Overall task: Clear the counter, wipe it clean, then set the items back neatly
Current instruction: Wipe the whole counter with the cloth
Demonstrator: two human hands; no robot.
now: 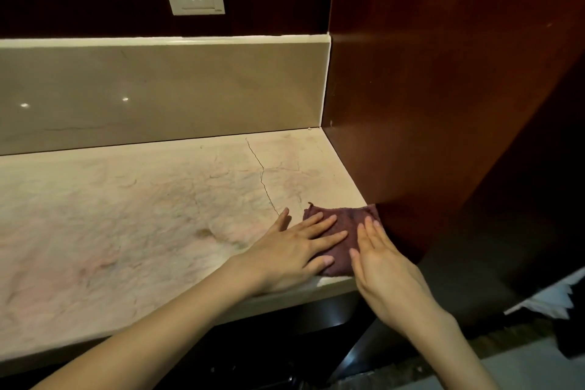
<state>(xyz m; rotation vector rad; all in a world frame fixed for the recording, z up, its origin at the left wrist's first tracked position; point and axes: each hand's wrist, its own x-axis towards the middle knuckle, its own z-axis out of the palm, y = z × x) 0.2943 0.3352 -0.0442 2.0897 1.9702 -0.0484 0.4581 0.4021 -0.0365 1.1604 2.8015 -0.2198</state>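
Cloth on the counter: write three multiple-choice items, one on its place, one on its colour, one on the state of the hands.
1. Where does the cloth lie?
A. beside the socket
B. at the counter's front right corner
C. on the floor

2. What colour is it?
A. white
B. yellow
C. dark maroon

3. How do the left hand and right hand lie?
A. flat on the cloth
B. both fists
C. lifted away

Answers: B, it touches the wooden side panel; C, dark reddish-brown; A, straight fingers rest on it.

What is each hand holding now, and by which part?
Nothing is gripped. The left hand and the right hand both lie flat, fingers straight, pressing on top of the dark maroon folded cloth on the pale marble counter.
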